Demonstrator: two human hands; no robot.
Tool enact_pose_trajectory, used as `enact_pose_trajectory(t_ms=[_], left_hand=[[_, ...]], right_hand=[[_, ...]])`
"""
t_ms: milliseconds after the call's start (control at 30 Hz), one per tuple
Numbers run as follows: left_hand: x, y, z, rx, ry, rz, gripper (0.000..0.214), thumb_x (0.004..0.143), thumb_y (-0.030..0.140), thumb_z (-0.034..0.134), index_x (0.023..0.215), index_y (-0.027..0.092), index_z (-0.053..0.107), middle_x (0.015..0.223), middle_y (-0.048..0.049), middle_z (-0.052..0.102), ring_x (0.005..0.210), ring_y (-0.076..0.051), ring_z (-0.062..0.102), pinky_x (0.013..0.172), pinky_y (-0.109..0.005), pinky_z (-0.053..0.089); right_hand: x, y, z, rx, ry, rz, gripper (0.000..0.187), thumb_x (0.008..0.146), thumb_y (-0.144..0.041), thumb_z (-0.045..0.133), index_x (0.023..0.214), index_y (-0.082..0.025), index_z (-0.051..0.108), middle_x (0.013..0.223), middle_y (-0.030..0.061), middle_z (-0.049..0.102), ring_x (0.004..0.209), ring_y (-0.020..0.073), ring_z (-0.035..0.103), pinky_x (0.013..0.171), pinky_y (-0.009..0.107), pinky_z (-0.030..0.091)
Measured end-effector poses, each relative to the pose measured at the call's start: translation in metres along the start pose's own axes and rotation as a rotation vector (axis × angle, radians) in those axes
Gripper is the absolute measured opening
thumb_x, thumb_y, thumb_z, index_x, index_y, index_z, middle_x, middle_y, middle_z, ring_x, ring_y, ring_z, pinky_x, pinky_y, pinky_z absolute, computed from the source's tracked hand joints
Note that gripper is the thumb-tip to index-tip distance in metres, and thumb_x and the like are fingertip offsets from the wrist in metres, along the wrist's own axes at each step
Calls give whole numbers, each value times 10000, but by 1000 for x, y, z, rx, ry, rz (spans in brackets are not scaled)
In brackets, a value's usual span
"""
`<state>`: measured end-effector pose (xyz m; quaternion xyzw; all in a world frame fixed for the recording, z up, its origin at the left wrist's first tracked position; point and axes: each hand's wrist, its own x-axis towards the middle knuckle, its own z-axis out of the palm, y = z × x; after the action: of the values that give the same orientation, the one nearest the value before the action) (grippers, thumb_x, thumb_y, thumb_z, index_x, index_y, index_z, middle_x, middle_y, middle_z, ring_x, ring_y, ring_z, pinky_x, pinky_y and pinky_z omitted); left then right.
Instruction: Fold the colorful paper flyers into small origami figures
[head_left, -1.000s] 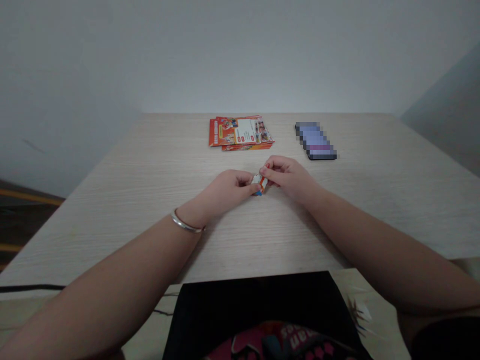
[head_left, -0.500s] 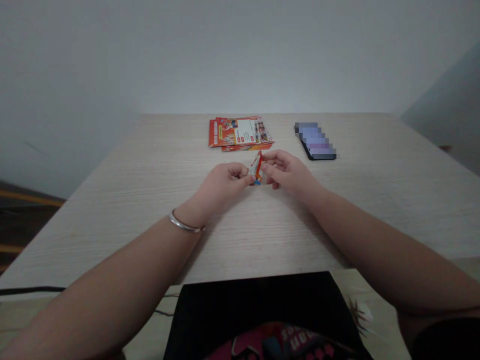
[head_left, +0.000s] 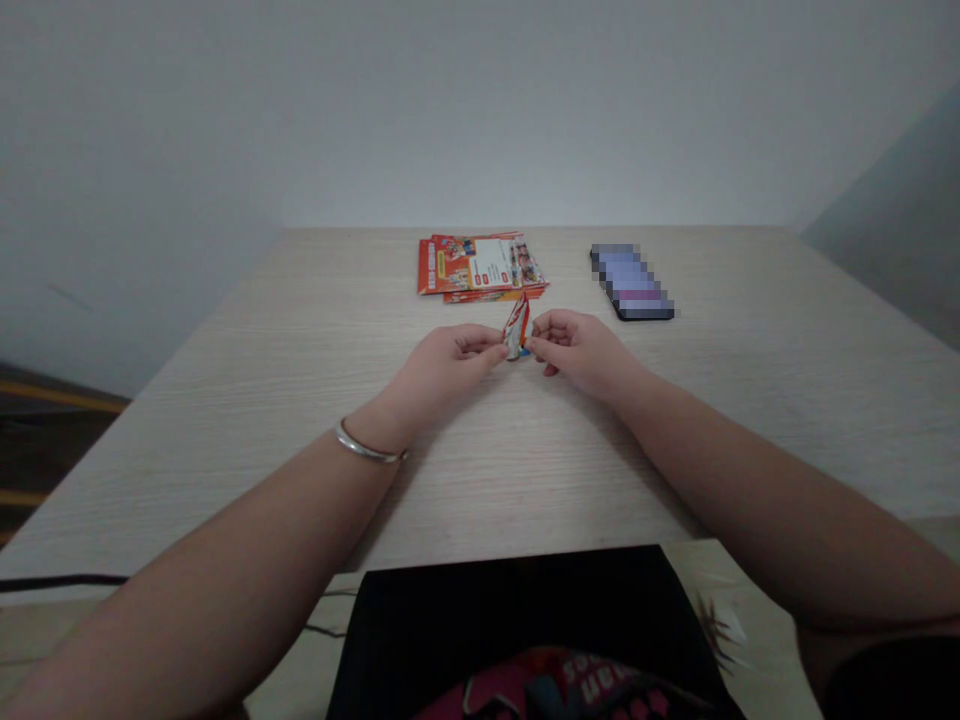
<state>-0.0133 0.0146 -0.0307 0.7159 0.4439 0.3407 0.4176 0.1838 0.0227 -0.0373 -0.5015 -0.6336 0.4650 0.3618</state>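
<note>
Between my hands, above the middle of the table, is a small folded piece of printed paper (head_left: 516,335) in red, white, orange and blue. It stands up to a narrow point at the top. My left hand (head_left: 461,362) pinches its left side between thumb and fingers, and a silver bangle circles that wrist. On the right side, my right hand (head_left: 574,348) grips the paper with thumb and forefinger, the other fingers curled beneath. Just beyond lies a stack of red and white printed leaflets (head_left: 480,265), slightly fanned.
A phone (head_left: 634,283) with a blurred screen lies at the back right of the pale wooden table (head_left: 480,480). A wall (head_left: 480,120) rises behind the far edge. Close to my body is a black surface (head_left: 510,595), and a dark cable (head_left: 64,582) runs at the lower left.
The folded paper has been turned slightly and raised a little, showing more of its white side. My right fingers have closed in on its right edge; the leaflets and phone stay put.
</note>
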Motion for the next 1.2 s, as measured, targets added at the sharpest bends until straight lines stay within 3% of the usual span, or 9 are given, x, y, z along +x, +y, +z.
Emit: enact_pose_trajectory(t_ms=[133,367,533,700,1000,1200], left_hand=[[-1,1,-1,51,-15,-52,226,800,375,664,783,164,744,771,-21,746,706,-154,634,675,-265,453],[-2,7,2,77,50,-78,156,739,317,741,779,169,712,803,-29,762,736,-159,666,700,-264,512],[-2,10,1,124,86,-70,99,746,267,725,766,173,704,815,-25,760,754,-157,664,731,-270,515],[-4,9,-1,107,19,-55,128,773,278,694,700,175,708,753,-18,738,735,-157,645,738,-287,491],[-3,5,-1,111,3,2,126,765,271,681,679,183,710,705,-9,715,716,-158,636,742,-299,488],[-1,1,1,6,11,-61,115,732,282,736,729,172,703,757,-20,743,712,-158,657,711,-285,500]], right_hand=[[0,4,2,42,37,-3,179,768,-167,708,778,-227,541,645,-42,630,567,111,595,568,256,517],[-5,7,6,-153,13,-157,106,744,-156,705,775,-216,622,726,-9,699,686,154,680,670,298,543],[-8,3,6,-120,-41,-103,183,726,-216,783,829,-214,631,791,20,744,765,190,731,756,342,590],[-8,1,6,-175,-31,-90,295,666,-259,857,771,-222,584,785,16,731,734,190,710,736,357,583],[-10,1,6,-200,-34,-168,241,702,-306,811,768,-218,597,767,10,716,670,156,642,649,314,516],[-10,3,6,-168,-57,-209,211,713,-300,765,773,-215,581,767,12,708,664,146,627,646,303,495]])
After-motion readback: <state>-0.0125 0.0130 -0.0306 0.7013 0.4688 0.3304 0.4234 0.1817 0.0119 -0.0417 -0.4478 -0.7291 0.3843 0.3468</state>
